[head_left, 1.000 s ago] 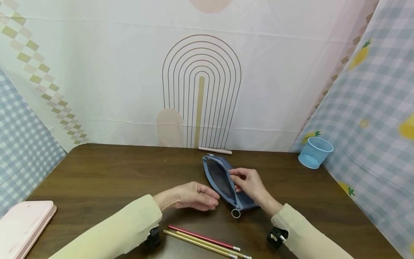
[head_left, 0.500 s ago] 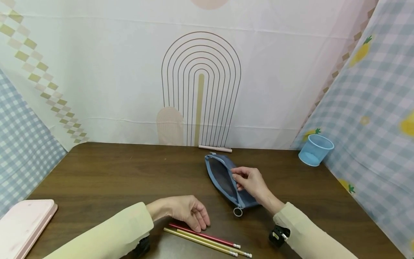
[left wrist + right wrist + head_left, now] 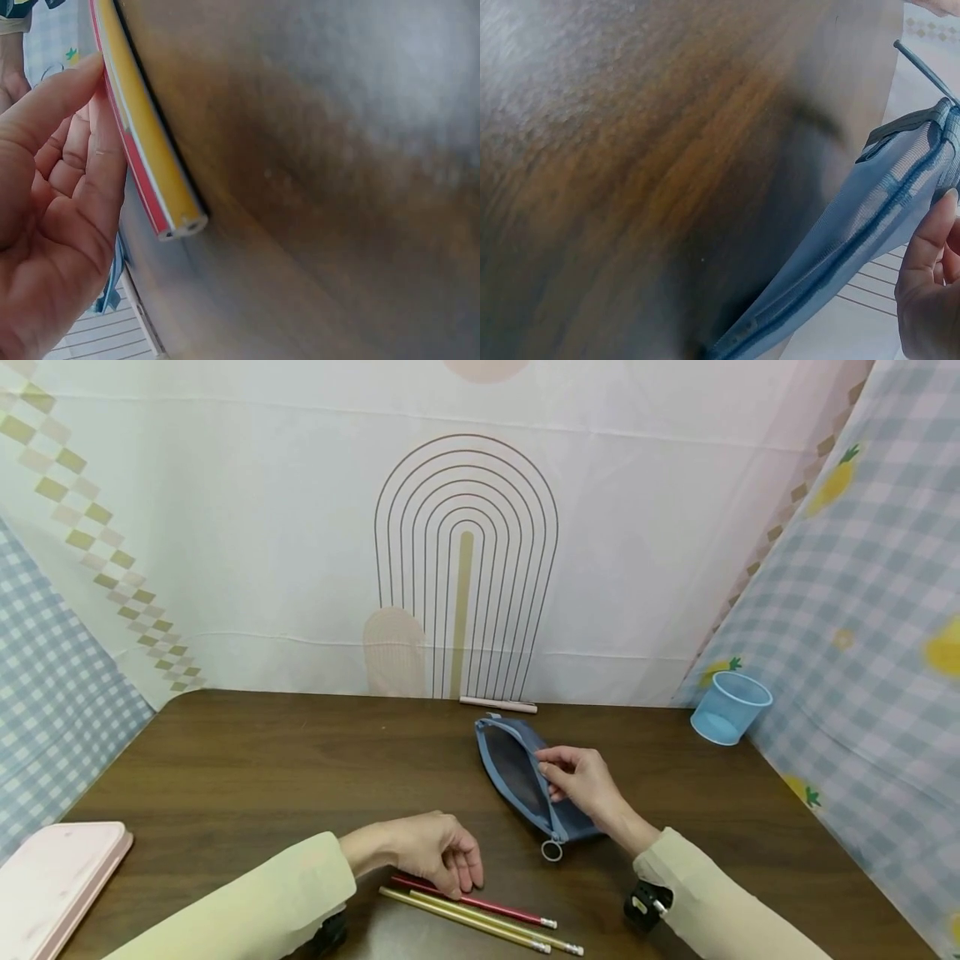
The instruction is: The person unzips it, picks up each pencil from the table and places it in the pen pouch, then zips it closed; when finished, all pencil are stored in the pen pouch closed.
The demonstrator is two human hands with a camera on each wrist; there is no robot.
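Observation:
My left hand (image 3: pixel 435 853) pinches a red pencil (image 3: pixel 510 911) between thumb and fingers, near its middle. Two gold pencils (image 3: pixel 480 923) lie beside it on the near side, with white erasers toward the right. In the left wrist view, the thumb meets the red pencil (image 3: pixel 146 184) next to a gold pencil (image 3: pixel 161 165). My right hand (image 3: pixel 588 785) holds the near rim of a blue zippered pencil case (image 3: pixel 510 768), whose mouth gapes toward the left. A ring pull (image 3: pixel 552 851) hangs at its near end. In the right wrist view, my fingers grip the case (image 3: pixel 840 247) by its edge.
A blue mesh cup (image 3: pixel 731 708) stands at the table's back right corner. A pale pink pen (image 3: pixel 498 704) lies along the back edge by the white cloth. At the left edge rests a pink flat case (image 3: pixel 63 877). The table (image 3: pixel 300 760) is dark wood.
My left hand has come down from beside the pencil case to the pencils and taken hold of the red one, which has shifted slightly. My right hand keeps its grip on the case.

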